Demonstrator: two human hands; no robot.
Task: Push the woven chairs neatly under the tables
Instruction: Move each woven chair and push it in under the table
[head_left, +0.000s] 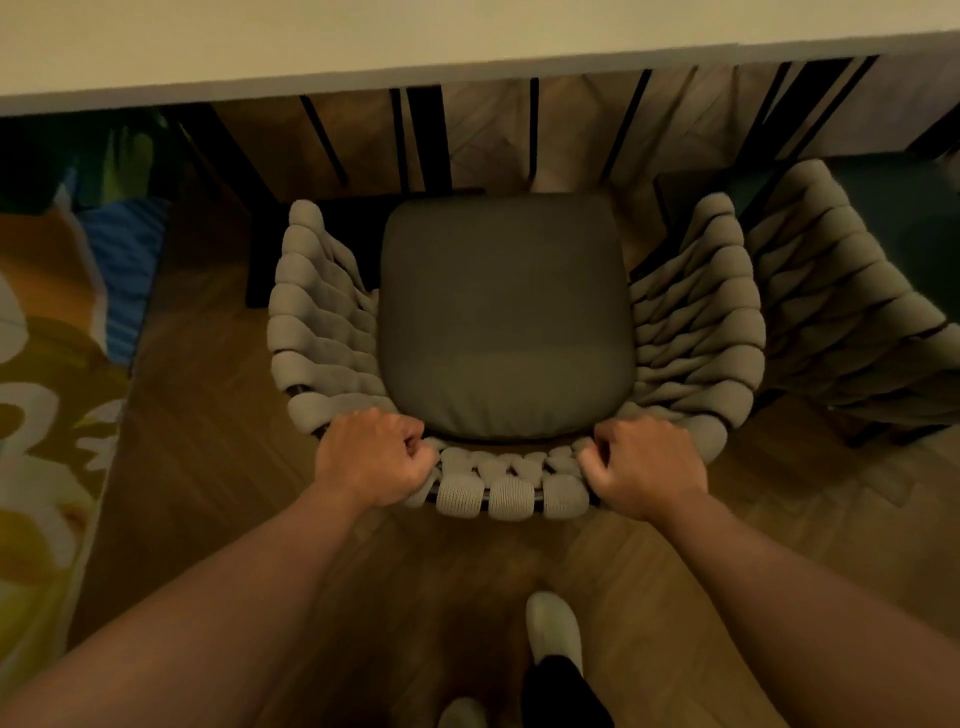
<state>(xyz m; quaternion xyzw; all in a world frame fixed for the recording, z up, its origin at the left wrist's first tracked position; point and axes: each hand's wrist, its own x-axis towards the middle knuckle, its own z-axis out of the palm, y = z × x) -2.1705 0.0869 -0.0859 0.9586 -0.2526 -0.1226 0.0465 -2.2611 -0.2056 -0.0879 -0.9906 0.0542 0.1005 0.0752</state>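
The left hand is curled into a fist over the top rail of the woven chair, lower left of centre, its fingers wrapped round the thick cords. The right hand grips the same rail in the same way, right of centre, with a short run of weave showing between the two.

This looks like the right place to hold. A dark rod shows under the cords, so the rail is probably stiff, while the padded wrapping should give a little and keep the palms from slipping. With the hands set evenly on either side, a push ought to go straight rather than swing the chair round.

It stands in the middle of the frame with its back to the person. The grey seat cushion (soft, and likely loose on its base) lies almost wholly in view below the pale tabletop that crosses the top, so the chair seems well short of tucked in.

It looks bulky rather than heavy, and should slide on the wooden floor, though the legs may scrape or catch. Whether its raised arms would clear the tabletop's underside cannot be told from here.

A second woven chair stands just beside it at the right edge, near enough to rub, and a patterned rug lies along the left.
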